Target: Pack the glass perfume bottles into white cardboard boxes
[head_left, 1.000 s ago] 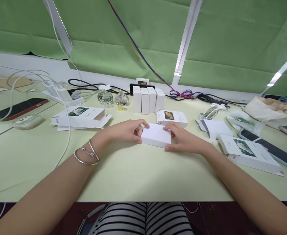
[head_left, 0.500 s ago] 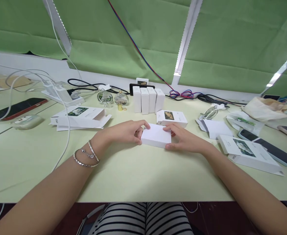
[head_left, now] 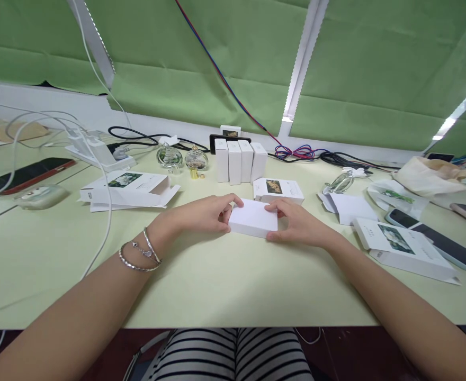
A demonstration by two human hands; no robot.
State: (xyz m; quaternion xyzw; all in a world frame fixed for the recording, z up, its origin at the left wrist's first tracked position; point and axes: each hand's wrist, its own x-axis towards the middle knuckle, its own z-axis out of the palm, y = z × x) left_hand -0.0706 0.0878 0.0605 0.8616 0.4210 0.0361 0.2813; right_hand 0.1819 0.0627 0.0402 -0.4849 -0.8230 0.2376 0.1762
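Note:
A plain white box (head_left: 252,217) lies flat on the pale green table (head_left: 233,286), between my two hands. My left hand (head_left: 211,213) grips its left end, thumb and fingers closed on the edges. At the other end my right hand (head_left: 292,222) holds it, fingers on the far top corner and thumb at the near corner. Just behind it sits a white box with a yellow flower picture (head_left: 278,190). Several upright white boxes (head_left: 241,161) stand in a row farther back. What the held box contains is hidden.
Left are an open flower-print box (head_left: 132,188), two glass bottles (head_left: 183,157), a phone (head_left: 26,174) and a white cable (head_left: 108,211). Right are another glass bottle (head_left: 341,181), an unfolded white carton (head_left: 352,208), an open box (head_left: 405,246) and a phone (head_left: 451,244).
Almost nothing differs. My right hand's fingers have shifted slightly on the white box, which stays in place; the whole view has drifted a little.

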